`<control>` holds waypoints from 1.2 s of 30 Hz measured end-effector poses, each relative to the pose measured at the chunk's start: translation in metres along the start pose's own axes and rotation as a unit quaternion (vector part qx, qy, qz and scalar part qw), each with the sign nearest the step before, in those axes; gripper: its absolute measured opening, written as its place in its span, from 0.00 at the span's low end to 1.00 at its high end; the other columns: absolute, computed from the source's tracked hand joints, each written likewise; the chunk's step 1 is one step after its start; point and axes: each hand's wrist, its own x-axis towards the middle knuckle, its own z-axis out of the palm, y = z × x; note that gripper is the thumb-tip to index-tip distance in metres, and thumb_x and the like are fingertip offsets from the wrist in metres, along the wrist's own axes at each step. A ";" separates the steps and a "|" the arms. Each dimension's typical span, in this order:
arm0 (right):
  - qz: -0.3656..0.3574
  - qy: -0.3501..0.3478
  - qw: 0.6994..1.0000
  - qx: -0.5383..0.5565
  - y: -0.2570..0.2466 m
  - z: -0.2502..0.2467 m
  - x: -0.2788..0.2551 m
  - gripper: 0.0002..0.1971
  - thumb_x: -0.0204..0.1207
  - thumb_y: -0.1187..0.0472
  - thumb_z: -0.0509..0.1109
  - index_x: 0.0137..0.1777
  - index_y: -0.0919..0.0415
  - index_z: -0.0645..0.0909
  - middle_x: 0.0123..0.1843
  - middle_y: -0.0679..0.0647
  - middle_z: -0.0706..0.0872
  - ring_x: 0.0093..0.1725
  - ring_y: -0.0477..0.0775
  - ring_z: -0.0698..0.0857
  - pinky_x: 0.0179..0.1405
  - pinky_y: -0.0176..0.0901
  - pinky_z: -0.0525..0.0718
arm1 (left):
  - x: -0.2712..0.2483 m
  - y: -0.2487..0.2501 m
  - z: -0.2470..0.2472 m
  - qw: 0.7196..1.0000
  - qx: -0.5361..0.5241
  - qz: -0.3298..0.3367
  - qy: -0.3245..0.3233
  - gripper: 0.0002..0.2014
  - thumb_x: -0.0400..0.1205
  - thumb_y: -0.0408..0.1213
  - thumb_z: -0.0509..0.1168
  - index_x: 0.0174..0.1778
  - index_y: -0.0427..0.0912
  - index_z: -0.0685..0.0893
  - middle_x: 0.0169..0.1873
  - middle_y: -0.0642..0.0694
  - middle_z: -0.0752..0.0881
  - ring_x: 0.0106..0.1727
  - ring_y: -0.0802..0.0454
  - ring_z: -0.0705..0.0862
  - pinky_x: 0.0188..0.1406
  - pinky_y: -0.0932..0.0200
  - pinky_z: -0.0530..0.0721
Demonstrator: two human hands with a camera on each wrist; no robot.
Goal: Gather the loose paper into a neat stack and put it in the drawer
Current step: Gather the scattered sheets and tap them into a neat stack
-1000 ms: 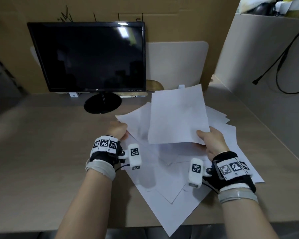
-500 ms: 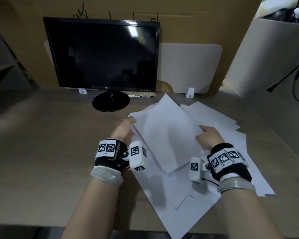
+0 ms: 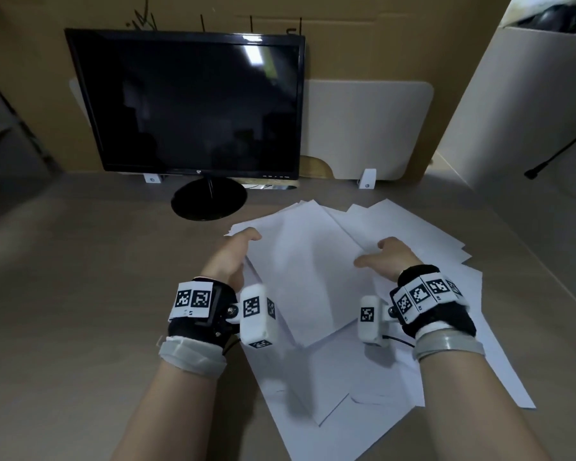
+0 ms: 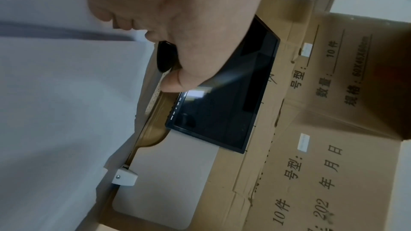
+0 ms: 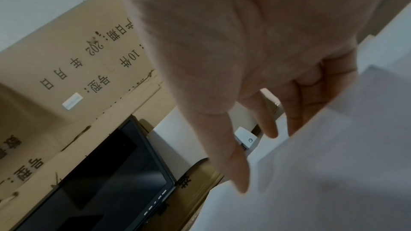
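Both forearms reach forward side by side, each wrist strapped with a marker band. The left hand [image 3: 233,257] stands edge-on with fingers curled inward. The right hand [image 3: 388,259] is palm-down, fingers loosely extended.

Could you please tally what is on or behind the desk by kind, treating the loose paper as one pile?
Monitor: 1
Pile of loose paper: 1
White divider panel: 1
White panel clips: 2
Hands, left and right: 2
Total: 7
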 end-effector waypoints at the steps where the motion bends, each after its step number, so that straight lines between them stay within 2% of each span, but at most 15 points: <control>1: 0.006 -0.009 1.000 -0.007 -0.003 0.002 -0.001 0.42 0.66 0.41 0.79 0.74 0.65 0.72 0.69 0.60 0.80 0.69 0.67 0.79 0.69 0.57 0.78 | 0.000 -0.002 0.000 1.000 0.001 0.012 0.003 0.38 0.67 0.49 0.73 0.73 0.34 0.77 0.66 0.40 0.79 0.61 0.40 0.83 0.59 0.49 0.79; 3: 0.006 -0.025 1.000 -0.018 -0.008 0.005 -0.005 0.43 0.62 0.34 0.78 0.66 0.67 0.76 0.62 0.60 0.83 0.62 0.67 0.81 0.65 0.58 0.80 | -0.002 -0.005 -0.002 0.999 0.003 0.039 0.013 0.21 0.78 0.45 0.70 0.63 0.39 0.78 0.53 0.42 0.75 0.42 0.45 0.77 0.45 0.53 0.74; 6: 0.005 -0.026 0.999 -0.033 -0.009 0.010 -0.009 0.44 0.56 0.28 0.75 0.61 0.65 0.76 0.60 0.59 0.83 0.63 0.67 0.81 0.67 0.60 0.79 | -0.010 -0.012 -0.006 0.999 -0.013 0.047 0.008 0.10 0.82 0.39 0.67 0.54 0.36 0.80 0.30 0.44 0.79 0.27 0.47 0.76 0.42 0.55 0.74; 8: 0.007 -0.025 0.999 -0.032 -0.010 0.012 -0.013 0.50 0.49 0.25 0.74 0.64 0.63 0.77 0.62 0.61 0.83 0.62 0.67 0.81 0.64 0.58 0.80 | -0.017 -0.020 -0.011 0.998 -0.016 0.055 -0.011 0.07 0.82 0.37 0.67 0.48 0.37 0.82 0.22 0.48 0.83 0.18 0.52 0.79 0.37 0.56 0.76; 10: -0.005 -0.029 0.999 -0.014 -0.014 0.013 -0.020 0.42 0.59 0.31 0.78 0.62 0.65 0.78 0.54 0.60 0.83 0.54 0.63 0.82 0.51 0.49 0.82 | -0.024 -0.026 -0.014 0.998 -0.018 0.054 -0.035 0.09 0.80 0.39 0.69 0.51 0.37 0.85 0.28 0.47 0.87 0.26 0.50 0.84 0.40 0.55 0.80; 12: -0.011 -0.033 0.999 0.004 -0.018 0.012 -0.027 0.31 0.69 0.40 0.78 0.56 0.67 0.78 0.43 0.58 0.80 0.39 0.57 0.80 0.33 0.44 0.75 | -0.030 -0.028 -0.017 0.997 -0.023 0.059 -0.037 0.12 0.78 0.41 0.71 0.54 0.38 0.85 0.30 0.47 0.87 0.29 0.48 0.84 0.44 0.54 0.82; 15: -0.005 -0.044 0.999 0.023 -0.017 0.012 -0.039 0.26 0.73 0.43 0.77 0.53 0.67 0.75 0.41 0.58 0.79 0.36 0.55 0.78 0.32 0.43 0.72 | -0.039 -0.026 -0.023 0.998 -0.024 0.040 -0.042 0.17 0.76 0.43 0.70 0.57 0.37 0.84 0.26 0.46 0.86 0.29 0.45 0.84 0.43 0.53 0.83; 19: 0.015 -0.051 0.997 0.047 -0.015 0.015 -0.051 0.25 0.73 0.42 0.77 0.44 0.64 0.74 0.34 0.55 0.74 0.30 0.54 0.74 0.27 0.43 0.68 | -0.049 -0.021 -0.028 0.997 -0.013 0.022 -0.072 0.12 0.82 0.41 0.65 0.57 0.38 0.82 0.27 0.47 0.83 0.21 0.50 0.82 0.23 0.63 0.81; 21: 0.014 -0.063 0.996 0.064 -0.016 0.018 -0.056 0.27 0.72 0.41 0.77 0.52 0.64 0.73 0.42 0.57 0.78 0.38 0.57 0.78 0.31 0.44 0.72 | -0.054 -0.018 -0.030 0.996 -0.006 0.029 -0.082 0.13 0.82 0.42 0.65 0.58 0.38 0.83 0.31 0.46 0.82 0.21 0.49 0.82 0.20 0.64 0.80; 24: 0.001 -0.066 0.994 0.084 -0.021 0.017 -0.060 0.27 0.71 0.44 0.79 0.57 0.63 0.74 0.57 0.58 0.83 0.54 0.61 0.83 0.50 0.48 0.80 | -0.060 -0.014 -0.031 0.994 0.000 0.032 -0.102 0.11 0.82 0.43 0.63 0.51 0.39 0.82 0.32 0.46 0.81 0.23 0.48 0.80 0.19 0.65 0.77; 28: -0.006 -0.080 0.993 0.091 -0.021 0.015 -0.058 0.44 0.52 0.39 0.83 0.64 0.66 0.80 0.57 0.61 0.89 0.52 0.65 0.89 0.58 0.58 0.88 | -0.058 -0.016 -0.032 0.994 0.001 0.039 -0.104 0.09 0.86 0.40 0.59 0.48 0.40 0.82 0.25 0.49 0.83 0.22 0.51 0.82 0.18 0.67 0.77; 30: -0.012 -0.092 0.991 0.094 -0.017 0.019 -0.058 0.37 0.59 0.46 0.84 0.64 0.66 0.80 0.57 0.62 0.89 0.54 0.65 0.89 0.60 0.57 0.87 | -0.058 -0.018 -0.030 0.993 -0.001 0.028 -0.112 0.09 0.85 0.41 0.60 0.46 0.41 0.82 0.32 0.46 0.81 0.29 0.48 0.81 0.21 0.66 0.78; 32: -0.021 -0.098 0.988 0.115 -0.014 0.022 -0.062 0.28 0.68 0.58 0.82 0.66 0.67 0.80 0.58 0.62 0.89 0.56 0.65 0.88 0.63 0.56 0.85 | -0.059 -0.019 -0.030 0.994 -0.015 0.014 -0.109 0.11 0.84 0.42 0.63 0.55 0.41 0.85 0.43 0.45 0.85 0.38 0.47 0.84 0.27 0.62 0.82; 35: -0.070 -0.086 0.973 0.200 -0.008 0.020 -0.066 0.24 0.72 0.70 0.77 0.68 0.67 0.80 0.59 0.60 0.90 0.56 0.63 0.89 0.66 0.60 0.84 | -0.062 -0.021 -0.027 0.996 -0.023 0.006 -0.084 0.20 0.80 0.44 0.68 0.66 0.40 0.83 0.50 0.44 0.88 0.44 0.45 0.87 0.34 0.58 0.85; 36: -0.091 -0.068 0.966 0.231 -0.007 0.017 -0.068 0.23 0.73 0.72 0.75 0.68 0.65 0.81 0.59 0.59 0.90 0.56 0.61 0.90 0.65 0.58 0.84 | -0.062 -0.021 -0.026 0.997 -0.025 0.008 -0.075 0.26 0.75 0.46 0.72 0.68 0.40 0.83 0.55 0.44 0.89 0.52 0.44 0.88 0.41 0.55 0.86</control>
